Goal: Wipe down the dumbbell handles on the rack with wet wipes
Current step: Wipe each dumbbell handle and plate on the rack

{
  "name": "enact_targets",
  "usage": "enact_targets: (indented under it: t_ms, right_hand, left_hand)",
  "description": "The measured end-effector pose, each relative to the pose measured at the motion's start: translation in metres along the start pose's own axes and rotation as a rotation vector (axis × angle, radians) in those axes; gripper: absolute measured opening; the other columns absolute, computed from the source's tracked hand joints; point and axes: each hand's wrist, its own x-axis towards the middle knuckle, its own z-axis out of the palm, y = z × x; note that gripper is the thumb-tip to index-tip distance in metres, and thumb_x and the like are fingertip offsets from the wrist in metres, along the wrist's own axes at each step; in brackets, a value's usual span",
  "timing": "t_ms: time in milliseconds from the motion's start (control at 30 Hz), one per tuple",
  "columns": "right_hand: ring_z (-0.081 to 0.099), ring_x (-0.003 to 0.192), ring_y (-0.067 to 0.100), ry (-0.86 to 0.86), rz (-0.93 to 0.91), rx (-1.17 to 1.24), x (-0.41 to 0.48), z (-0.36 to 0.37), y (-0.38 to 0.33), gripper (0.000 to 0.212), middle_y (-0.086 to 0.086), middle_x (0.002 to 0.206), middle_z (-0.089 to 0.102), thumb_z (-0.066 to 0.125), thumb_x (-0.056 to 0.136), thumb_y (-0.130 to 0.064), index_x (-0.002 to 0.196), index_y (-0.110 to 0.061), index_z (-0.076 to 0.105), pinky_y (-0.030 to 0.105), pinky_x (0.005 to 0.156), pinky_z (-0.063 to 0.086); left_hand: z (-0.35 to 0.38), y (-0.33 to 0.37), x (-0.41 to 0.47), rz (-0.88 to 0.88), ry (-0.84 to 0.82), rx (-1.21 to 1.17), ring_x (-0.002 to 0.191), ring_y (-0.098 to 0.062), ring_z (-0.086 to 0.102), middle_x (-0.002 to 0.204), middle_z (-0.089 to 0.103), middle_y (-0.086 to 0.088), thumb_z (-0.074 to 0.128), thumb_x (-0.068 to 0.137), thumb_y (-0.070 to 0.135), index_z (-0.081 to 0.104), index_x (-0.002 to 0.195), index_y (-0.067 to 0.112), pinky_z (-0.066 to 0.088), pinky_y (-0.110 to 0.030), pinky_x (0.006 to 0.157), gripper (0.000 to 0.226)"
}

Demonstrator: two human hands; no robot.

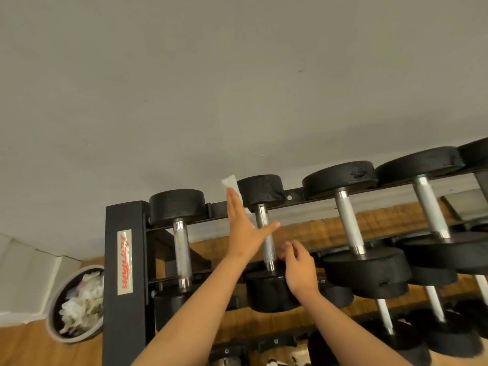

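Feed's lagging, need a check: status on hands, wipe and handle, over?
Left hand flat, wet wipe at fingertips, thumb across second dumbbell's handle. Right hand at handle's near end, grip unclear. Nothing blocking.

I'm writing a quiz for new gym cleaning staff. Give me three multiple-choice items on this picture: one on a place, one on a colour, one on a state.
1. Where does the bin of crumpled wipes stand?
A. on the floor, left of the rack
B. on the top rail
C. right of the rack

2. What colour is the wet wipe?
A. blue
B. white
C. yellow

3. How do the fingers of the left hand lie?
A. clenched in a fist
B. straight, against the wipe
C. wrapped round a handle

Answers: 1 A, the bin sits on the wooden floor beside the rack's left post. 2 B, white shows above the fingertips. 3 B, the fingers are straight, with the thumb spread.
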Motion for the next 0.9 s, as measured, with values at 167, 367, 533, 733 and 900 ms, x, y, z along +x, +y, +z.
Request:
enact_targets:
  t_ms: [167, 367, 533, 733, 900]
  right_hand:
    - [0.061, 0.075, 0.023, 0.011, -0.007, 0.008, 0.001, 0.001, -0.001, 0.029, 0.008, 0.077, 0.063, 0.042, 0.102, -0.027, 0.083, -0.012, 0.058, 0.036, 0.071, 0.048]
    - [0.061, 0.078, 0.02, 0.011, 0.007, -0.008, 0.002, 0.001, 0.0, 0.03, 0.008, 0.08, 0.064, 0.042, 0.103, -0.027, 0.085, -0.011, 0.059, 0.029, 0.07, 0.045]
    - [0.061, 0.079, 0.022, 0.02, 0.002, -0.006, 0.004, 0.002, 0.002, 0.029, 0.01, 0.081, 0.064, 0.042, 0.102, -0.028, 0.086, -0.012, 0.059, 0.032, 0.073, 0.047]
    - [0.063, 0.079, 0.015, 0.042, 0.025, 0.005, 0.006, 0.002, 0.005, 0.028, 0.005, 0.08, 0.066, 0.043, 0.102, -0.028, 0.088, -0.012, 0.061, 0.03, 0.074, 0.047]
    - [0.063, 0.08, 0.023, 0.06, 0.021, -0.011, 0.009, 0.001, 0.007, 0.03, 0.01, 0.082, 0.066, 0.042, 0.102, -0.027, 0.09, -0.008, 0.061, 0.038, 0.077, 0.049]
  left_hand:
    - [-0.001, -0.006, 0.011, -0.08, 0.016, -0.116, 0.15, -0.018, 0.01, 0.165, -0.007, 0.004, 0.088, 0.068, 0.035, -0.014, 0.155, 0.026, 0.019, -0.029, 0.116, 0.134]
    - [-0.006, -0.02, 0.023, -0.103, 0.003, -0.189, 0.145, -0.023, 0.027, 0.163, 0.015, -0.001, 0.088, 0.069, 0.03, -0.005, 0.156, 0.03, 0.028, -0.026, 0.107, 0.128]
    - [-0.007, -0.031, 0.025, -0.118, -0.011, -0.241, 0.142, -0.023, 0.033, 0.157, 0.031, -0.004, 0.088, 0.068, 0.032, 0.001, 0.155, 0.033, 0.03, -0.03, 0.107, 0.123]
    - [-0.004, -0.019, 0.016, -0.067, 0.002, -0.152, 0.148, -0.02, 0.02, 0.164, 0.012, -0.001, 0.086, 0.069, 0.041, -0.006, 0.156, 0.028, 0.024, -0.028, 0.115, 0.127]
    - [0.003, -0.009, 0.01, 0.284, 0.068, 0.337, 0.148, -0.017, -0.024, 0.162, -0.025, -0.003, 0.061, 0.071, 0.074, -0.023, 0.152, 0.017, -0.003, -0.038, 0.123, 0.13]
